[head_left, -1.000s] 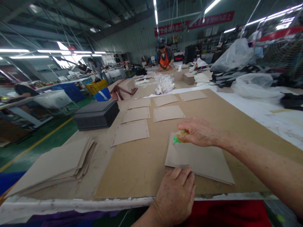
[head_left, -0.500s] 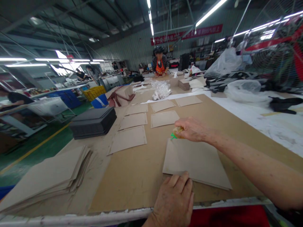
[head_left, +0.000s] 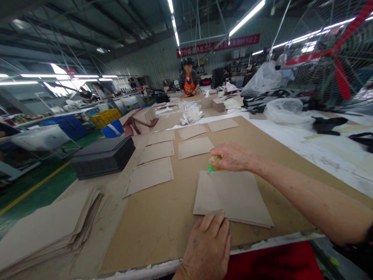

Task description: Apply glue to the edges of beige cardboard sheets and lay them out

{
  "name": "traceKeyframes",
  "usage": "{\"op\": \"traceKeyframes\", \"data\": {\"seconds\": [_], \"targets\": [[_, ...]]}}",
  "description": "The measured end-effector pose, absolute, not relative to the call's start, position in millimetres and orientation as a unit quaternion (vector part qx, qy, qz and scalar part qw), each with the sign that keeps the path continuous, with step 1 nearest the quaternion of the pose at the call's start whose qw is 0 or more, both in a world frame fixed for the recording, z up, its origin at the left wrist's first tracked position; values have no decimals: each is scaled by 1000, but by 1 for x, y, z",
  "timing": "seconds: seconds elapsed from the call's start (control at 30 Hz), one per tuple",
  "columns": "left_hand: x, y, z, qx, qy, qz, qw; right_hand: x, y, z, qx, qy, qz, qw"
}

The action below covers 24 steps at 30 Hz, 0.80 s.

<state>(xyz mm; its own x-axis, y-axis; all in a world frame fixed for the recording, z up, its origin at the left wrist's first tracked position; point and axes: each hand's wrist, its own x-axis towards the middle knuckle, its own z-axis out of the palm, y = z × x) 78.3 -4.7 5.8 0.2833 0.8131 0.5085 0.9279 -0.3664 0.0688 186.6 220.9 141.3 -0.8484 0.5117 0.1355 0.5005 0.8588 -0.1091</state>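
Observation:
My right hand [head_left: 233,155] is closed around a yellowish bottle [head_left: 215,161] with a green tip. The tip points down at the far left part of a beige-grey rectangular sheet [head_left: 233,194]. Whether it touches the sheet I cannot tell. At least one more sheet shows beneath, along the near edge. My left hand [head_left: 206,243] lies flat, its fingertips resting on that near edge at the left. Beyond and to the left, several similar sheets [head_left: 151,175] are laid out singly on the brown board [head_left: 163,229], with faint marks along their edges.
At near left lies a stack of larger beige sheets [head_left: 49,225]; behind it stands a dark block-shaped stack [head_left: 101,157]. Crumpled clear plastic [head_left: 189,112] and a brown-strapped box [head_left: 140,120] sit farther back. Across the table is a person in an orange apron [head_left: 189,86]. A large fan [head_left: 335,54] stands right.
The camera has turned slightly right, so the scene sits farther left. The green tip has shifted a little right along the sheet's far edge. My left hand stays on the near edge.

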Motion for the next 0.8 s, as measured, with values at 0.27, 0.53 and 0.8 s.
{"op": "traceKeyframes", "data": {"seconds": [0.27,0.53,0.8], "targets": [[76,-4,4,-794,-546,-233,127,182,219,148,-268,-962,29,53],[76,-2,6,-793,-545,-234,136,218,229,156,-326,-945,12,10],[72,-2,6,-800,-542,-222,132,243,231,158,-358,-934,25,4]]}}
